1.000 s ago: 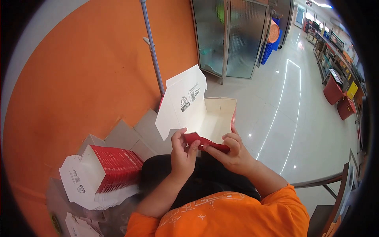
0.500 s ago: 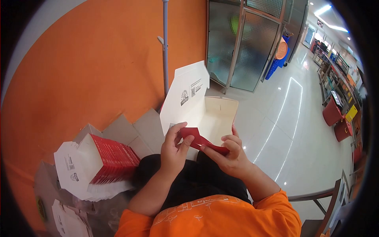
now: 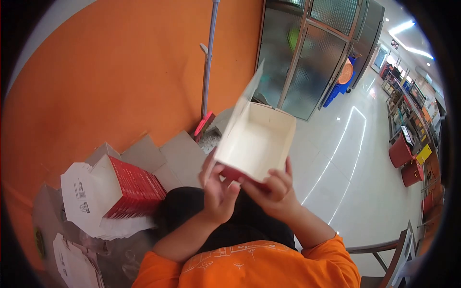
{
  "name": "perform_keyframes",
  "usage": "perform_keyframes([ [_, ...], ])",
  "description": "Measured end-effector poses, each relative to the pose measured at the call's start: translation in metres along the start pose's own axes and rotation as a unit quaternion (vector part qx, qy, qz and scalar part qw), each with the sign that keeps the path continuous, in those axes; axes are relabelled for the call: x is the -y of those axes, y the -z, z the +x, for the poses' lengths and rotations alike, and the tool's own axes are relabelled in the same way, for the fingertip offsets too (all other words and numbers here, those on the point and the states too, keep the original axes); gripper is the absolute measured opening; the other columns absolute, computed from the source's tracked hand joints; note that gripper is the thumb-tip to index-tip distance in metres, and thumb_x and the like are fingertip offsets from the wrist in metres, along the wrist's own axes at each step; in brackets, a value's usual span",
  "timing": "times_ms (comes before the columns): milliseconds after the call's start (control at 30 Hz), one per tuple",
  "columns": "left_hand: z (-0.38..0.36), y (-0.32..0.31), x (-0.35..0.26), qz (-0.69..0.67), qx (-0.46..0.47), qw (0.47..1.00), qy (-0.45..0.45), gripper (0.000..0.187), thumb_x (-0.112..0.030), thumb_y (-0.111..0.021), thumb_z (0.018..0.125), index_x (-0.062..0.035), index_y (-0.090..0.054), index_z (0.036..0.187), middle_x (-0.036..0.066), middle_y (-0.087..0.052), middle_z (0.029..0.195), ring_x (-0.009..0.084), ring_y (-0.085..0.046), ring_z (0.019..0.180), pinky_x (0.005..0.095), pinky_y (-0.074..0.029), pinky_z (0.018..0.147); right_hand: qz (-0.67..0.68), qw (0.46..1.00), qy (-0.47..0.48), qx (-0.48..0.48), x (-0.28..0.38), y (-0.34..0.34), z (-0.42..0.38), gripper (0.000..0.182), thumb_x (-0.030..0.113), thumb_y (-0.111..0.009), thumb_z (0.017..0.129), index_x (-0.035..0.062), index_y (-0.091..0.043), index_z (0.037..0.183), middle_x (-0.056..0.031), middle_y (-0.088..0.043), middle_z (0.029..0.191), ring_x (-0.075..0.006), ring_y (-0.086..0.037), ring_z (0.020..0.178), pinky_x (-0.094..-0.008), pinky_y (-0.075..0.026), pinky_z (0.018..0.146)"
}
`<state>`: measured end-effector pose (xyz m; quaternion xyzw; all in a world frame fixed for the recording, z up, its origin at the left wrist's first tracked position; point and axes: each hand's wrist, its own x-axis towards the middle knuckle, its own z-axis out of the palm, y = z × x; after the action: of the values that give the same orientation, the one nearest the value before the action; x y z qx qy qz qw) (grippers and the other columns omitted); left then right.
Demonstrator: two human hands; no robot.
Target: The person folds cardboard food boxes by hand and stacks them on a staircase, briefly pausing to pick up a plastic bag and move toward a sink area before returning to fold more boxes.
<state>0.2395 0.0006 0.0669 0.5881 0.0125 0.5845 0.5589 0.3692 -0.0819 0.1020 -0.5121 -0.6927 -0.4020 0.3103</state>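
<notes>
An open red-and-white cardboard food box (image 3: 257, 139) is held over my lap, its pale inside facing me. Its lid flap stands up along the left side and looks blurred. My left hand (image 3: 219, 194) grips the box's near left corner, with the thumb raised by the red front wall. On the near right, my right hand (image 3: 274, 192) holds the front and right walls between thumb and fingers. To my left lies a nested stack of red-and-white boxes (image 3: 137, 185), its white printed flap outward.
More flat white cardboard pieces (image 3: 77, 264) lie at the lower left by a clear plastic bag. A pink broom (image 3: 204, 126) leans on the orange wall. Glass doors (image 3: 307, 62) stand ahead. At right are a metal chair (image 3: 391, 254), red buckets (image 3: 401, 151) and shelving.
The box's near front wall now stands up, where it was folded loose before. Its lid has swung to nearly edge-on, and my view has shifted slightly.
</notes>
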Motion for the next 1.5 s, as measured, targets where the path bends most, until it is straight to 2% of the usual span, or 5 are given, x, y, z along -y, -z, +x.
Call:
perform_keyframes([
  [267, 0.004, 0.083, -0.022, -0.047, -0.216, 0.938, 0.268, 0.038, -0.005, -0.050, 0.083, 0.0013, -0.042, 0.120, 0.012, -0.052, 0.113, 0.0219, -0.053, 0.102, 0.0348, -0.044, 0.088, 0.217, 0.958, -0.189, 0.003, -0.007, 0.004, -0.018, 0.069, 0.037, -0.067, 0.078, 0.0043, -0.040, 0.133, -0.0162, -0.031, 0.136, -0.0266, -0.034, 0.126, -0.0497, -0.029, 0.101],
  [400, -0.042, 0.133, -0.052, 0.039, 0.022, 0.963, 0.264, 0.030, -0.015, -0.059, 0.083, -0.0007, -0.052, 0.109, 0.015, -0.049, 0.115, 0.0232, -0.049, 0.109, 0.0333, -0.043, 0.089, 0.690, 0.414, -0.561, 0.194, -0.011, -0.014, -0.012, 0.061, 0.017, -0.070, 0.075, 0.0017, -0.044, 0.128, -0.0181, -0.049, 0.123, -0.0276, -0.040, 0.123, -0.0401, -0.030, 0.104],
  [933, -0.059, 0.135, -0.123, 0.176, -0.346, 0.894, 0.224, 0.023, -0.018, -0.056, 0.091, 0.0020, -0.058, 0.101, 0.001, -0.059, 0.090, 0.0060, -0.051, 0.079, 0.0234, -0.043, 0.070, 0.691, 0.396, -0.534, 0.286, 0.065, -0.097, 0.069, 0.050, 0.013, -0.058, 0.087, -0.0064, -0.037, 0.129, -0.0147, -0.047, 0.126, -0.0222, -0.046, 0.115, -0.0354, -0.039, 0.095],
  [1133, -0.021, 0.164, -0.146, 0.316, -0.447, 0.827, -0.132, 0.026, -0.011, -0.053, 0.090, 0.0054, -0.051, 0.110, 0.007, -0.058, 0.099, 0.0122, -0.054, 0.088, 0.0254, -0.044, 0.077, 0.571, 0.800, -0.041, 0.179, 0.081, -0.089, 0.099, 0.084, 0.038, -0.077, 0.069, -0.0015, -0.035, 0.129, -0.0221, -0.035, 0.129, -0.0366, -0.033, 0.122, -0.0466, -0.028, 0.101],
  [1500, -0.030, 0.182, -0.137, 0.198, -0.348, 0.914, -0.058, 0.056, -0.022, -0.052, 0.091, -0.0012, -0.026, 0.136, 0.010, -0.040, 0.132, 0.0227, -0.037, 0.125, 0.0377, -0.028, 0.105, 0.483, 0.848, 0.217, 0.036, 0.143, -0.130, 0.193, 0.017, 0.006, -0.066, 0.070, 0.0074, -0.057, 0.085, -0.0060, -0.050, 0.068, -0.0248, -0.054, 0.066, -0.0403, -0.045, 0.071],
])
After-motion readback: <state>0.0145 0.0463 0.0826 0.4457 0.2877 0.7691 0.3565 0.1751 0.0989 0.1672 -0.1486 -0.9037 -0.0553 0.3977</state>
